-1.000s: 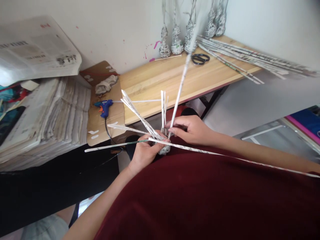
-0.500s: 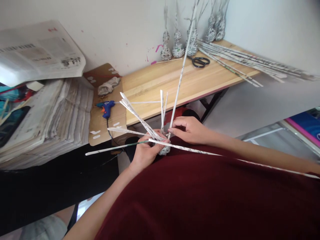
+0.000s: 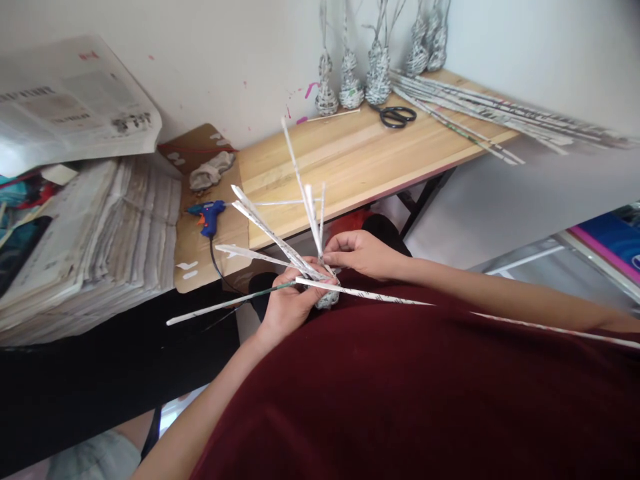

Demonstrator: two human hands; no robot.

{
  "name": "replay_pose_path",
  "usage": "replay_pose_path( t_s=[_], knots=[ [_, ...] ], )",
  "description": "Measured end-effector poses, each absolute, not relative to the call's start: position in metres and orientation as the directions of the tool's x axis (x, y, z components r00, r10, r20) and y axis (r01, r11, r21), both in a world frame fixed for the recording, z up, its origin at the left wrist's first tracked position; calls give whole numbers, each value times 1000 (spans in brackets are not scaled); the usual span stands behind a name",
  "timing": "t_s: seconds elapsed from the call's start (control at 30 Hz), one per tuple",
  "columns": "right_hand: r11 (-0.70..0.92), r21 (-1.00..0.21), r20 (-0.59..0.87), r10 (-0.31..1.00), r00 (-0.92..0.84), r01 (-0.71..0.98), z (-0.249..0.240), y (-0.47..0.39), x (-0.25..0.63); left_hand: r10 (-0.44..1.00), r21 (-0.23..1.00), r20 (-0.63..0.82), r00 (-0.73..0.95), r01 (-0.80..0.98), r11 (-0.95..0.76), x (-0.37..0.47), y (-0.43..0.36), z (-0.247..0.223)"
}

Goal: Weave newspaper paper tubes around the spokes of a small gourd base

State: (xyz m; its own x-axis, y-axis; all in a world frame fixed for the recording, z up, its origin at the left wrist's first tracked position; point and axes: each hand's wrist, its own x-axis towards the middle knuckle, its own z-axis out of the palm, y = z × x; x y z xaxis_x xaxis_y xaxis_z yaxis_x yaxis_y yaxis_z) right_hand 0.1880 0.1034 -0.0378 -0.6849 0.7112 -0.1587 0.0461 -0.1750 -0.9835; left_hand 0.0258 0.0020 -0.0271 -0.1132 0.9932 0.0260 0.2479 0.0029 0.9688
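Observation:
Close to my lap, my left hand (image 3: 291, 297) is wrapped round a small woven newspaper piece (image 3: 327, 298), its thumb pressed over the strands. Several rolled paper sticks (image 3: 275, 233) fan out from this piece to the left and upward. One long paper stick (image 3: 385, 297) runs from under my left thumb to the right across the dark red shirt. My right hand (image 3: 357, 253) pinches the base of another paper stick (image 3: 299, 170) at the top of the weave; that stick leans up and to the left. The fingers partly hide the weave.
Several finished woven figures (image 3: 351, 83) stand along the wall on the wooden table (image 3: 280, 160). Black scissors (image 3: 397, 117) and a bundle of paper sticks (image 3: 480, 113) lie at the right. On cardboard at the left are a blue glue gun (image 3: 213, 217) and a cloth (image 3: 213, 170), beside stacked newspapers (image 3: 135, 227).
My right hand has moved slightly left, swinging its long stick from leaning right to leaning left, against the other upright sticks. My left hand keeps its grip. The whole view has shifted a little.

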Motion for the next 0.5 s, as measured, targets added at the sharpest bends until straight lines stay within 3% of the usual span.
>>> replay_pose_path(
  t_s=[0.2,0.37,0.5],
  knots=[
    [32,-992,-55,769,-637,124,-41,101,191,991,980,-6,-132,196,32,26,1,-32],
    [317,-925,78,698,-712,209,-24,98,203,991,983,-28,-133,177,51,27,1,-31],
    [348,-912,67,646,-760,215,-14,97,210,996,979,-33,-88,200,50,26,1,-30]
  ],
)
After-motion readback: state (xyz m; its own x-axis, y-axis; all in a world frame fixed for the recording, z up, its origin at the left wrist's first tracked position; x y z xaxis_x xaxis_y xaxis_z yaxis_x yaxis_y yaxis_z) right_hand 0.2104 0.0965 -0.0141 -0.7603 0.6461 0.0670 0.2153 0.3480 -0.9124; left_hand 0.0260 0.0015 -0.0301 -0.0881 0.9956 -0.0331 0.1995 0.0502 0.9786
